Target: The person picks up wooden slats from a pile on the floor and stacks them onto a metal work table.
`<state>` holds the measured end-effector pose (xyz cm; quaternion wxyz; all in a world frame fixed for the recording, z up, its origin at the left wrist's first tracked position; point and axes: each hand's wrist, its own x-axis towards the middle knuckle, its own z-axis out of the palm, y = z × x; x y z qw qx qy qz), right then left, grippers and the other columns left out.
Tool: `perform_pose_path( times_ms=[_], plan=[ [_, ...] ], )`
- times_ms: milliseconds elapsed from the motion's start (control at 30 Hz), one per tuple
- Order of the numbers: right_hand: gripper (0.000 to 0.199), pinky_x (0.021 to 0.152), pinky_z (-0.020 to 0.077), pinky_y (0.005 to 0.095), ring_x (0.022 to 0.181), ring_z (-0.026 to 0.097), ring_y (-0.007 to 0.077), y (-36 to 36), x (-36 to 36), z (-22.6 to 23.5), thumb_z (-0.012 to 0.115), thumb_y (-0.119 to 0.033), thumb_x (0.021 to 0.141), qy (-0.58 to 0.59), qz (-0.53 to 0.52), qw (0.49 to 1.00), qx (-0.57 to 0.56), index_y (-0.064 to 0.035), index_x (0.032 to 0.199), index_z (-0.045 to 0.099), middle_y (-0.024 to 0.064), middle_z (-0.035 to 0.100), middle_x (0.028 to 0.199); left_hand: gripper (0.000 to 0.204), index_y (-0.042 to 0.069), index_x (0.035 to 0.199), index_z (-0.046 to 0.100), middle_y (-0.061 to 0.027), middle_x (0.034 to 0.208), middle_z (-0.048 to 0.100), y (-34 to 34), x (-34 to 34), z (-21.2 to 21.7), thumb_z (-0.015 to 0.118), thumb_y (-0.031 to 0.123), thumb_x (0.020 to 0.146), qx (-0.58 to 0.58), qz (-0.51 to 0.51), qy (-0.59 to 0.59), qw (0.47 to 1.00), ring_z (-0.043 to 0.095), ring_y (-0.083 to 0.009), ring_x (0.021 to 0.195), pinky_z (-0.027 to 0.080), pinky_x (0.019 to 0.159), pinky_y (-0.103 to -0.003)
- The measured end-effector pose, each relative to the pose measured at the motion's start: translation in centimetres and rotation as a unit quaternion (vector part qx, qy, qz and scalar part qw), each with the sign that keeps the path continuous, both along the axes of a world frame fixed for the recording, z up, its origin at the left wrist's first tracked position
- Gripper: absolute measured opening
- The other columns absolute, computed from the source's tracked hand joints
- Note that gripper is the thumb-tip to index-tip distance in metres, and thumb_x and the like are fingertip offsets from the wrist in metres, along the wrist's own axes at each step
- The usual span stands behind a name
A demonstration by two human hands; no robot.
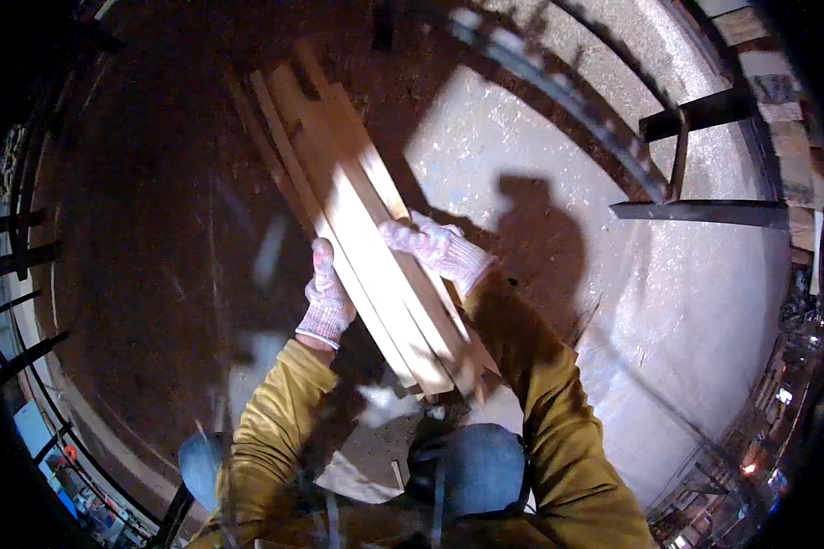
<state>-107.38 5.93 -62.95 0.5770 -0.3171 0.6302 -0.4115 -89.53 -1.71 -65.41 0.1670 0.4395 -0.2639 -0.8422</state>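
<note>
A bundle of long wooden strips (364,245) slants across the middle of the view, its far end at the upper left and its near end toward my knees. Along its left side my left hand (325,291), in a pale knitted glove, grips the bundle with the thumb laid up along the edge. My right hand (438,249), gloved alike, clasps the right side with its fingers over the top. Both hands are closed on the wood; the fingers beneath it are hidden. At the near end the strips' ends lie unevenly.
Dark metal bars (714,212) stand out from the right, with a curved metal rail (558,87) above them. Stacked wooden blocks (792,146) line the far right rim. Thin dark bars (27,261) cross the left rim. My jeans-clad knees (471,468) show below.
</note>
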Motion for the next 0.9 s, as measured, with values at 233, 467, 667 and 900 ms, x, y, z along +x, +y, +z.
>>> perform_pose_path(
  times_ms=[233,467,667,900],
  plan=[
    [0.04,0.098,0.0431,0.0289,0.118,0.053,0.0174,-0.5,-1.0,0.2,0.042,-0.026,0.099,0.029,0.103,0.994,0.009,-0.0008,0.129,0.05,0.0075,0.053,0.131,0.099,0.01,0.137,0.04,-0.0119,0.132,0.05,2.4,-0.4,-0.6,0.058,0.077,0.067,0.062,0.066,0.083,0.992,0.05,-0.0312,0.119,0.04,0.102,-0.045],
    [0.036,0.089,0.0469,0.0303,0.104,0.06,0.0174,1.9,-1.6,2.3,0.05,-0.028,0.095,0.118,0.126,0.976,-0.134,-0.0018,0.119,0.057,0.0093,0.064,0.109,0.096,0.006,0.137,0.039,-0.0134,0.132,0.049,5.2,-0.8,2.9,0.059,0.073,0.071,0.119,0.095,0.14,0.978,0.049,-0.0307,0.12,0.04,0.103,-0.044],
    [0.034,0.085,0.0499,0.0313,0.099,0.062,0.0208,2.0,-3.9,15.2,0.052,-0.028,0.093,0.458,0.271,0.823,-0.2,-0.0053,0.118,0.059,0.0121,0.064,0.106,0.088,0.005,0.135,0.041,-0.0141,0.128,0.053,7.2,-3.5,12.0,0.06,0.067,0.076,0.15,0.151,0.243,0.946,0.053,-0.0305,0.114,0.041,0.101,-0.043],
    [0.077,0.088,0.047,0.0347,0.099,0.061,0.0266,4.1,-1.1,31.4,0.056,-0.064,0.08,0.11,0.213,0.965,0.102,-0.0017,0.126,0.052,0.016,0.06,0.117,0.092,0.001,0.141,0.025,-0.0202,0.134,0.043,11.6,-0.5,28.0,0.019,0.074,0.086,-0.065,0.058,0.064,0.994,0.048,-0.0325,0.118,0.038,0.101,-0.045]
  ],
)
